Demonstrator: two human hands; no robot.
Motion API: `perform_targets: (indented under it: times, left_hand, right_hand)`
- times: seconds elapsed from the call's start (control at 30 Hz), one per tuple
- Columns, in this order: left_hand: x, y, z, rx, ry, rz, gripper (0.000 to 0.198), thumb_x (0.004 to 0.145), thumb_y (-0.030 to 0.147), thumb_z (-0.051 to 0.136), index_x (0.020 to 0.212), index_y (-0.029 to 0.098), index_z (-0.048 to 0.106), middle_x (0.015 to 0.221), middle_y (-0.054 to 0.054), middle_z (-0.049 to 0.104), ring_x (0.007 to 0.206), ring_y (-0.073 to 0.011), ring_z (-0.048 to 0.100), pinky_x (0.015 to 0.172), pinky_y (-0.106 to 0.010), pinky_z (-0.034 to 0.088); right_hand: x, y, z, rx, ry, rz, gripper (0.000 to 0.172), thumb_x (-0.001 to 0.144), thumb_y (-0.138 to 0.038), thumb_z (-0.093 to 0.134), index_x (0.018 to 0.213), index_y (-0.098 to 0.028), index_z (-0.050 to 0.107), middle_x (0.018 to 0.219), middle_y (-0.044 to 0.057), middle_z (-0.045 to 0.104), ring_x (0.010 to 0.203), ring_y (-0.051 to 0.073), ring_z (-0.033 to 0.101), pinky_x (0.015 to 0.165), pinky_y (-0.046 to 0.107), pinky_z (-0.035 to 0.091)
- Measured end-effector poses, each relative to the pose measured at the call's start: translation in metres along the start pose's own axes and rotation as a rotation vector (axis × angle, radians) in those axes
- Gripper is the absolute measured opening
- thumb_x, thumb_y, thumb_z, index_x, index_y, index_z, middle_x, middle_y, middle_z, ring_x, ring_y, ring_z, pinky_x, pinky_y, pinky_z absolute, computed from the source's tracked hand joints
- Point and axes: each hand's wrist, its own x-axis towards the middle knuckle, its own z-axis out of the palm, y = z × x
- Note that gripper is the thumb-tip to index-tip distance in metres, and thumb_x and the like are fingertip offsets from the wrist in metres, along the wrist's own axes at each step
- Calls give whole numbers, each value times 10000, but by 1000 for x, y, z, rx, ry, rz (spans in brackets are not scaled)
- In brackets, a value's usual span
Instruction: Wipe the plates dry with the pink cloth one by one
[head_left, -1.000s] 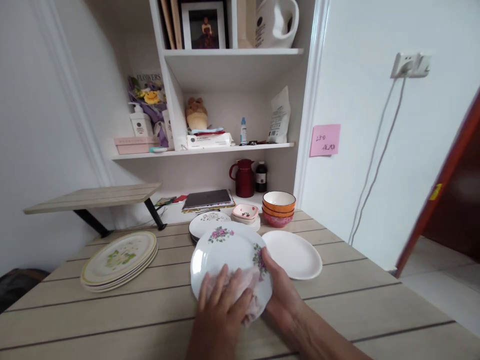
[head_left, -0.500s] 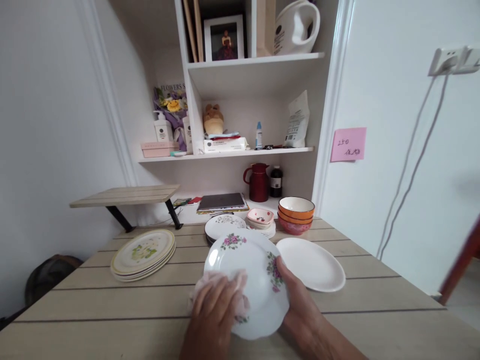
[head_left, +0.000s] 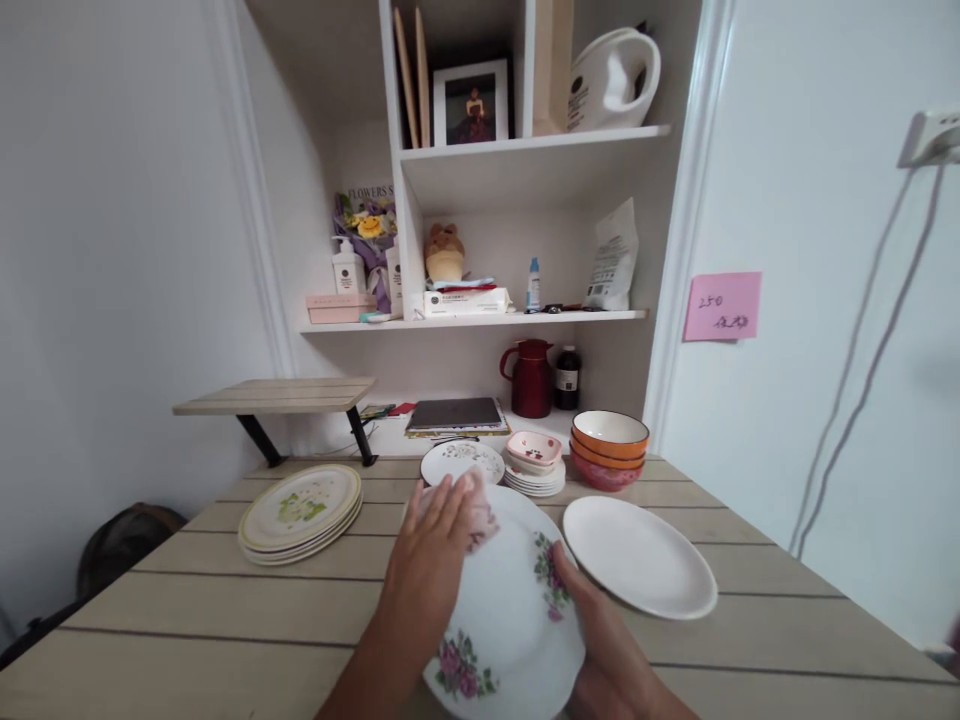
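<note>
A white plate with pink flowers (head_left: 507,610) is held over the wooden table (head_left: 225,620) in front of me. My right hand (head_left: 600,640) grips its right rim, fingers curled under the edge. My left hand (head_left: 435,560) lies on the plate's far left part, fingers pressed on a pale pink cloth (head_left: 482,518) against the plate's surface.
A stack of green-patterned plates (head_left: 301,510) lies at the left, a plain white oval plate (head_left: 637,555) at the right. Behind are a small patterned plate (head_left: 462,461), small dishes (head_left: 534,465) and stacked orange bowls (head_left: 609,448). Shelves with a red jug (head_left: 530,378) stand beyond.
My left hand with the cloth has slid from the plate's near edge to its far left edge. The plate has turned in my right hand. The view has shifted left.
</note>
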Motion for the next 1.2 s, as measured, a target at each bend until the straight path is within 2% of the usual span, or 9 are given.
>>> perform_targets:
  times: [0.1,0.27,0.4,0.63,0.8,0.87,0.97,1.07,1.2]
  left_hand:
    - [-20,2,15,111,91,19,551,841,20,367,1370,163,422,1432,-55,462,1311,-216,432,1066,-461,379]
    - [-56,36,34,67,177,84,610,810,94,464,1408,120,347,1397,-95,504,1257,-257,492,955,-452,487]
    - [-56,54,28,-25,112,96,710,780,92,474,1453,158,259,1426,-73,468,1252,-263,495,928,-462,505]
    - [-46,53,9,-70,114,179,717,783,134,527,1452,196,276,1468,-68,406,1304,-287,430,949,-472,484]
    - [-59,42,5,-37,237,9,683,798,94,523,1427,273,325,1474,-108,395,1359,-327,334,985,-541,421]
    - [-68,36,7,-27,286,-25,605,830,104,495,1388,312,387,1432,-115,436,1303,-308,418,936,-484,467]
    - [-78,35,12,-126,322,-181,459,887,183,449,1332,297,455,1270,-127,537,1094,-245,578,830,-390,522]
    - [-79,46,17,-223,296,-303,452,904,334,448,1349,254,438,1210,-138,551,1045,-252,588,841,-414,521]
    - [-72,56,23,-231,214,-239,589,866,432,502,1407,238,370,1335,-157,499,1170,-304,530,889,-460,506]
  right_hand:
    - [1,-6,0,23,43,-101,554,847,-488,554,1247,-106,577,1147,156,681,1127,276,594,1021,440,393]
    - [1,-9,1,25,106,-142,521,851,-453,557,1210,-77,596,1082,162,707,1080,272,624,1008,430,408]
    - [1,-4,3,-17,96,-123,500,840,-447,573,1183,-84,616,1083,156,708,1063,269,633,1004,421,413]
    - [1,-4,2,10,70,-88,538,844,-470,561,1199,-68,601,1118,176,689,1090,273,618,997,413,419]
    - [2,-8,-1,32,66,-111,539,834,-495,555,1177,-83,616,1154,172,673,1128,291,591,1004,449,408]
    - [4,-11,-3,24,100,-153,498,832,-489,563,1145,-109,636,1118,157,693,1112,289,601,1001,464,409]
    - [5,-12,-7,6,137,-200,432,829,-472,578,1099,-145,660,1056,128,720,1088,283,615,999,477,407]
    - [5,-10,-7,1,120,-190,443,838,-476,564,1105,-135,658,1056,126,720,1082,280,618,999,465,411]
    - [3,-5,-3,-2,97,-136,516,850,-500,537,1147,-89,631,1073,152,710,1064,281,628,994,442,418]
